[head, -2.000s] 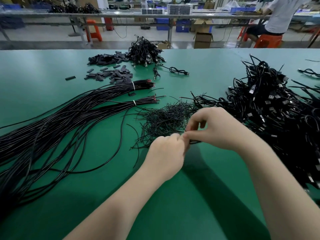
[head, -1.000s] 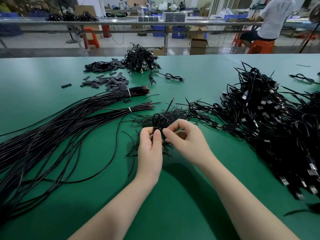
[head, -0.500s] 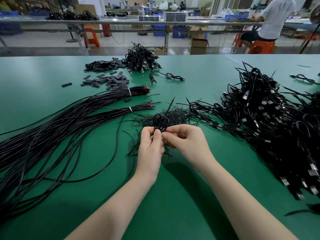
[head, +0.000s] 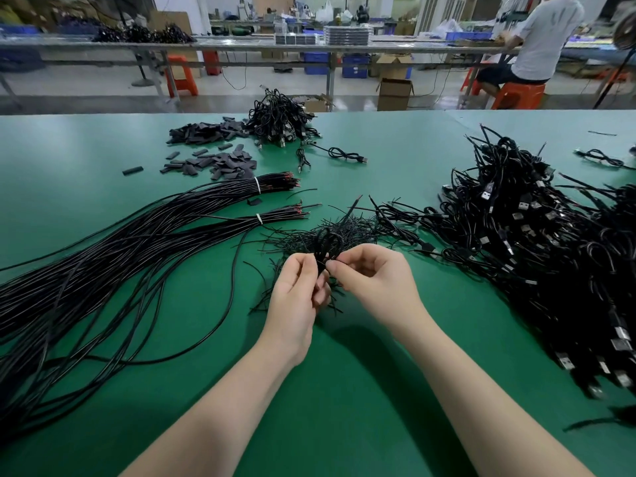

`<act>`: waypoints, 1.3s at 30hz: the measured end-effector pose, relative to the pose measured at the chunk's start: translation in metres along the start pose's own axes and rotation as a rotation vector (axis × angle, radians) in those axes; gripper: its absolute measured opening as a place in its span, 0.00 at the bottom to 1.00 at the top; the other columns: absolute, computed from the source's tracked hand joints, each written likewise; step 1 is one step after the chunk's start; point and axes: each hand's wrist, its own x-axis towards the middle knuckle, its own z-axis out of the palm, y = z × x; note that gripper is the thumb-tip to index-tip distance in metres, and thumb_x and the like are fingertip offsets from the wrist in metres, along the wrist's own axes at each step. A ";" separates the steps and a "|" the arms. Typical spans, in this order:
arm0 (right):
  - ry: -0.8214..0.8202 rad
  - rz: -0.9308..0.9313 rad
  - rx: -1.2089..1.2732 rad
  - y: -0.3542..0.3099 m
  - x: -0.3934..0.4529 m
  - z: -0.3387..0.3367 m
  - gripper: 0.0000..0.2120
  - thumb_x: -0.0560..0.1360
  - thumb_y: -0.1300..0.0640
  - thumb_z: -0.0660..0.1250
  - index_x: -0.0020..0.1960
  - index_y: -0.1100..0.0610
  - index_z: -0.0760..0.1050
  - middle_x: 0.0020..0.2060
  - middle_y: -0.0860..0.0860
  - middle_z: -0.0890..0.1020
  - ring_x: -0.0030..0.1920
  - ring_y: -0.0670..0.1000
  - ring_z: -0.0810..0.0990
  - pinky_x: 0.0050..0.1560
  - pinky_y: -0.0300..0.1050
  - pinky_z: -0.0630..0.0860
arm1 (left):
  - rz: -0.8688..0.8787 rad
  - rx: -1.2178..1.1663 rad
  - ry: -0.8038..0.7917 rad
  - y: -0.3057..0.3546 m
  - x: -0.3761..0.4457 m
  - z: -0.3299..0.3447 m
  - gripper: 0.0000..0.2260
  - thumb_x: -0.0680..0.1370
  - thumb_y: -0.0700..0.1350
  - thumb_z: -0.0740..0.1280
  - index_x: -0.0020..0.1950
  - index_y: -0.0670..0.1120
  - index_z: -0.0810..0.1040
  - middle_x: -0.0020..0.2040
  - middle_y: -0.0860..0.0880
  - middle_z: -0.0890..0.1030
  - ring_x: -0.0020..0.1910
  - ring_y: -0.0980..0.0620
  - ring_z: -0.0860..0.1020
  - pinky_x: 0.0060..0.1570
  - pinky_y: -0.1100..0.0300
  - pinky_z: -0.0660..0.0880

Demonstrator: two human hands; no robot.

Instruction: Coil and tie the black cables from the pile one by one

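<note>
My left hand grips a small coiled black cable above the green table; the coil's loops stick up past my fingers. My right hand pinches something thin at the coil's waist, thumb and forefinger pressed against it. Just behind my hands lies a heap of thin black twist ties. Long straight black cables in two banded bundles stretch away to the left. A large pile of coiled black USB cables fills the right side.
Small black sleeve pieces and another heap of coiled cables lie at the far middle of the table. A loose coiled cable rests beside them. A seated person works at a bench beyond.
Two seconds ago my hands pinched a thin tie low over the table. Since then they have come up with the coil upright between them, and the right fingers have shifted at its waist.
</note>
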 end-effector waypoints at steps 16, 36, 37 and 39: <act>0.236 0.024 0.156 -0.002 -0.019 0.023 0.05 0.70 0.61 0.76 0.38 0.57 0.81 0.29 0.47 0.84 0.30 0.42 0.81 0.33 0.30 0.73 | -0.234 -0.421 0.005 0.001 0.002 0.001 0.11 0.83 0.45 0.60 0.40 0.45 0.70 0.31 0.51 0.68 0.27 0.57 0.67 0.32 0.65 0.74; -0.263 -0.120 -0.187 -0.014 0.009 -0.039 0.10 0.71 0.63 0.75 0.38 0.49 0.80 0.35 0.49 0.84 0.36 0.46 0.78 0.44 0.47 0.78 | -0.305 -0.010 -0.318 0.022 0.005 -0.017 0.09 0.72 0.43 0.69 0.52 0.44 0.80 0.38 0.48 0.83 0.36 0.54 0.82 0.36 0.62 0.79; -0.285 -0.108 -0.163 -0.015 0.009 -0.039 0.10 0.71 0.63 0.75 0.38 0.50 0.80 0.35 0.51 0.84 0.36 0.47 0.78 0.43 0.48 0.77 | -0.311 -0.032 -0.335 0.021 0.005 -0.017 0.09 0.72 0.43 0.70 0.51 0.44 0.81 0.38 0.48 0.83 0.36 0.53 0.82 0.37 0.62 0.79; -0.341 -0.080 -0.094 -0.015 0.010 -0.041 0.08 0.71 0.65 0.74 0.39 0.53 0.80 0.34 0.53 0.82 0.35 0.48 0.77 0.41 0.46 0.76 | -0.318 -0.068 -0.374 0.023 0.003 -0.018 0.07 0.69 0.43 0.73 0.46 0.47 0.85 0.40 0.47 0.84 0.38 0.53 0.83 0.38 0.61 0.80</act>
